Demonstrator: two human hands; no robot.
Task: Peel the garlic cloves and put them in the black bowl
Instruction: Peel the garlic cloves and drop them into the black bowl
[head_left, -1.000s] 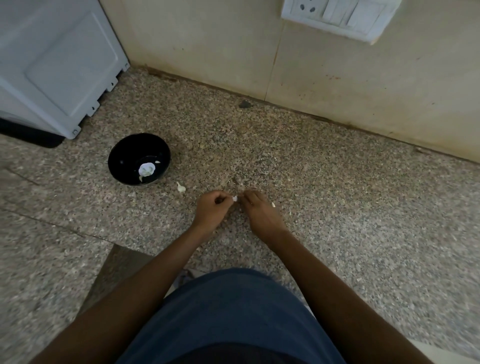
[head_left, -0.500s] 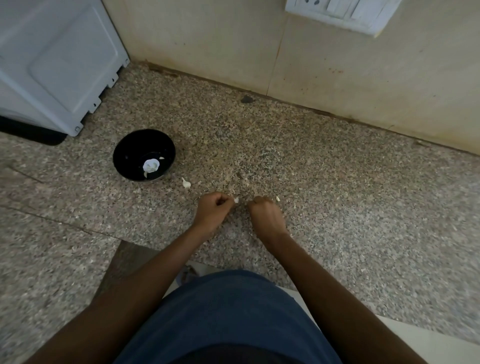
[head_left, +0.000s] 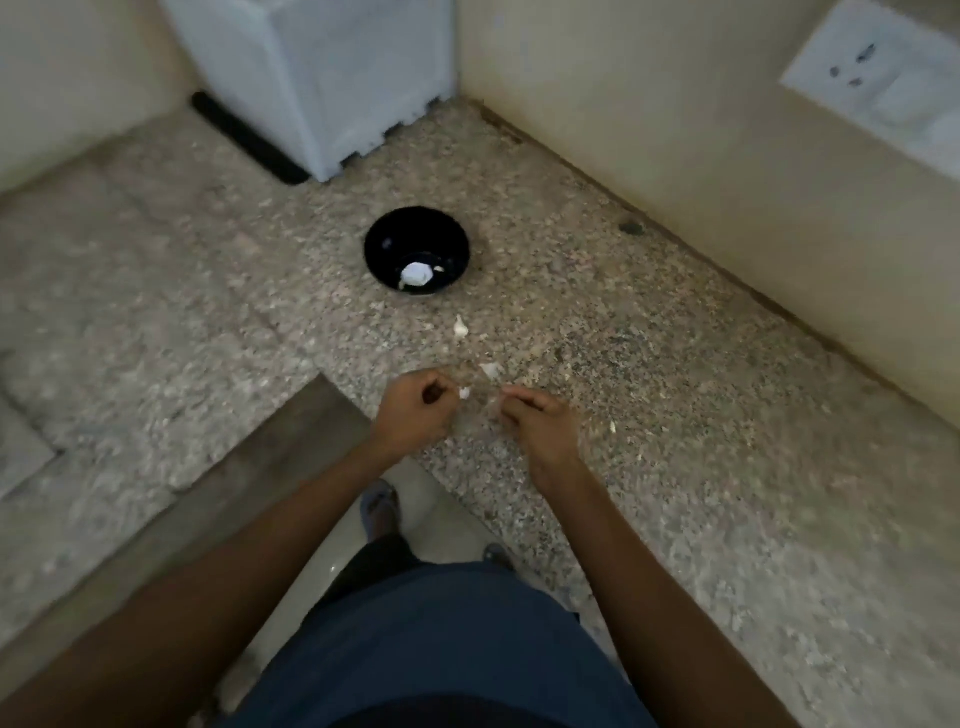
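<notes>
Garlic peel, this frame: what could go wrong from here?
1. The left hand pinches a small white garlic clove by its fingertips above the speckled granite counter; it may slip and drop.
2. White peel scraps and a loose white clove lie on the counter, easily confused or left behind.
3. The round black bowl sits apart from both hands, so the clove could drop while being carried there.
</notes>
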